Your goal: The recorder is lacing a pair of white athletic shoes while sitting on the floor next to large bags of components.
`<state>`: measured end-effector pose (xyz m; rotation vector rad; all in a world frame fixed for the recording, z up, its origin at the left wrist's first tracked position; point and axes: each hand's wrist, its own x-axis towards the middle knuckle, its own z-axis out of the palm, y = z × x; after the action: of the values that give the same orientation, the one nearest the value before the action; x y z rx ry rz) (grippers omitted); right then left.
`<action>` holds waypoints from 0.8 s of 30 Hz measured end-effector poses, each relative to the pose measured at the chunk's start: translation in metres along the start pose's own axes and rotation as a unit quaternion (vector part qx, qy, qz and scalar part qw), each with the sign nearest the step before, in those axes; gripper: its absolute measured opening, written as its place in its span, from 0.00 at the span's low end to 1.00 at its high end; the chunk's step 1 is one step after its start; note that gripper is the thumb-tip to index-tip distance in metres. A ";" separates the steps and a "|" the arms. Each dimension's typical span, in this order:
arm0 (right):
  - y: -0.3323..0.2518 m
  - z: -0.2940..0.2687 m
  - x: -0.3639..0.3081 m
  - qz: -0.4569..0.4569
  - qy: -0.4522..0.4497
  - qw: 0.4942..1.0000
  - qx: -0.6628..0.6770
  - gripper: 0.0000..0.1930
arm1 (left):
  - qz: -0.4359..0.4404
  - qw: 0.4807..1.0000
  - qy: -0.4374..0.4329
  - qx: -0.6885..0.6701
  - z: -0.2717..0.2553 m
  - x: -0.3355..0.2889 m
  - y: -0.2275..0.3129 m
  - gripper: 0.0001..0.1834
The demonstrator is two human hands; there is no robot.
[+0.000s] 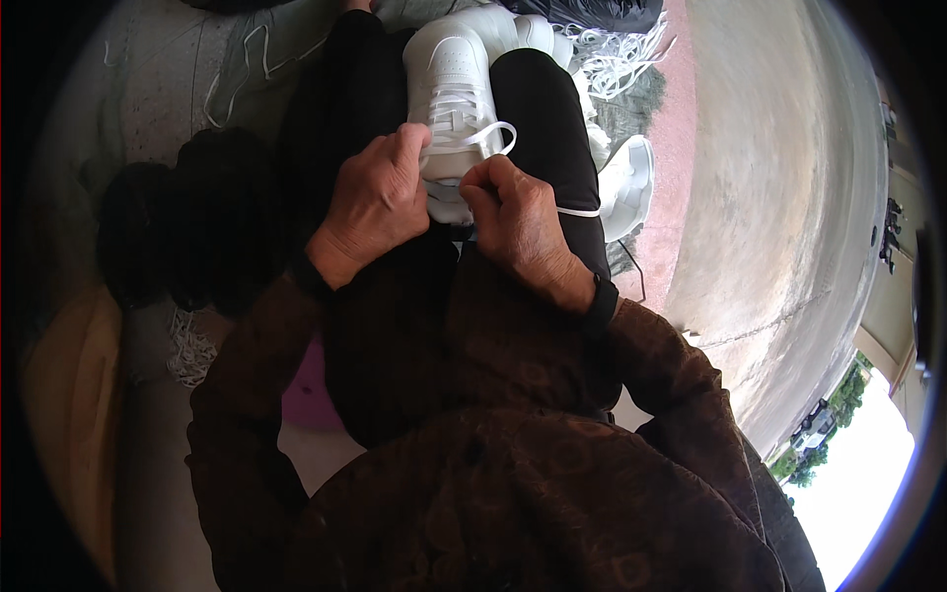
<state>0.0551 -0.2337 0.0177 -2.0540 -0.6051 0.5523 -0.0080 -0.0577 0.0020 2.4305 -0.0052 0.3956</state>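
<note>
A white sneaker (447, 79) lies between my thighs, its toe pointing away from me. White shoelace (453, 111) runs through its eyelets, and a loose loop (508, 136) of it stands out on the right side. My left hand (380, 187) is closed at the sneaker's left edge, thumb up against the side near the opening; its fingertips are hidden. At the right of the opening, my right hand (513, 202) pinches the shoelace with thumb and forefinger. A length of white lace (579, 212) crosses my right thigh from behind that hand.
More white shoes (538, 35) lie beyond the sneaker, and another white shoe (627, 187) is right of my right leg. A heap of white laces (617, 61) lies at the far right, a smaller bundle (189, 350) at the left. Something purple (314, 390) shows beneath me.
</note>
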 end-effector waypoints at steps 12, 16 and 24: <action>0.006 -0.006 -0.008 -0.048 0.037 0.995 0.073 0.05 | 0.174 0.922 -0.233 0.254 -0.006 0.024 0.007 0.12; 0.007 -0.006 -0.011 -0.041 0.078 0.993 0.079 0.06 | 0.299 0.905 -0.204 0.221 -0.005 0.044 0.008 0.10; -0.005 -0.023 -0.014 0.025 0.090 0.973 0.210 0.05 | -0.054 0.986 -0.159 -0.008 -0.010 0.051 0.048 0.06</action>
<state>0.0567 -0.2540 0.0354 -1.6964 -0.2986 0.4694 0.0326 -0.0845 0.0533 2.4392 -0.0166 -0.0438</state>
